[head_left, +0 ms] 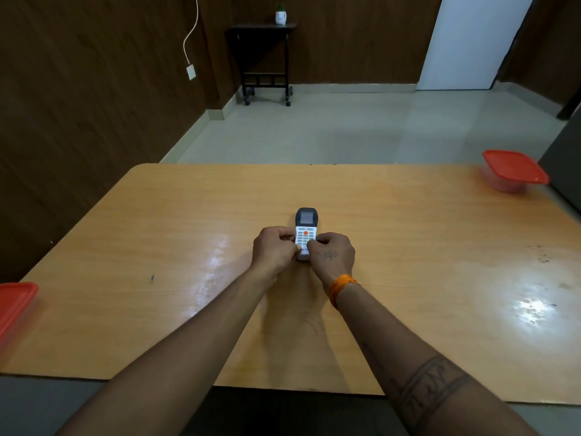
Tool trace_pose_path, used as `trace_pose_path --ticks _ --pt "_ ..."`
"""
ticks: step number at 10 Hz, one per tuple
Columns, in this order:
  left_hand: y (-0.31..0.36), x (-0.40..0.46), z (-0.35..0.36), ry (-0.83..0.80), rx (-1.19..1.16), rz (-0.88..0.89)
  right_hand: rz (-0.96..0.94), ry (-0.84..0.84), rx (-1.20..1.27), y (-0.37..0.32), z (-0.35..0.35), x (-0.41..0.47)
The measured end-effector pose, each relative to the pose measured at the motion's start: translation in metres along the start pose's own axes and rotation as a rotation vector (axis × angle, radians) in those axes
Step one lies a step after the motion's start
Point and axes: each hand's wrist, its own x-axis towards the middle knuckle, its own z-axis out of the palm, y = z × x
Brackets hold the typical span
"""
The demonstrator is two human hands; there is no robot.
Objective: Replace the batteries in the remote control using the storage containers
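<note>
Head view, table: a wide, glossy, light-brown wooden table (408,234) fills the lower half of the frame, with bright glare patches on its left-centre and right parts.
Head view, remote: a small white plastic remote control with a dark grey top end and a little screen (306,229) lies face up near the middle of the table, screen end pointing away from the person; an orange button and rows of pale keys show on its face.
Head view, left hand: the left hand (274,251) is curled, its fingers closed against the left edge of the remote's lower half.
Head view, right hand: the right hand (334,254) is likewise curled, fingers pressed onto the remote's right edge and lower face, covering its near end; a small tattoo marks the back of this hand and an orange thread band (339,287) circles the wrist.
Head view, grip: both hands clamp the remote from opposite sides; whether it rests on the table or is lifted just off it cannot be told.
Head view, containers: a clear plastic storage container with a red lid (514,169) sits closed at the far right corner of the table, well apart from the remote; a second red-lidded container (14,305) is partly cut off at the left edge.
Head view, room: a dark wooden side table on wheels (265,58) stands against the brown panelled wall, bearing a small white pot with a green plant (280,16).
</note>
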Motion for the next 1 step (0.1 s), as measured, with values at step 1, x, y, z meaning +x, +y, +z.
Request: trace_pose_path --ticks 1 --pt "0.0072 -0.0048 -0.0063 0.043 0.084 0.037 -0.054 0.082 -0.034 0.0011 -0.0077 -0.0024"
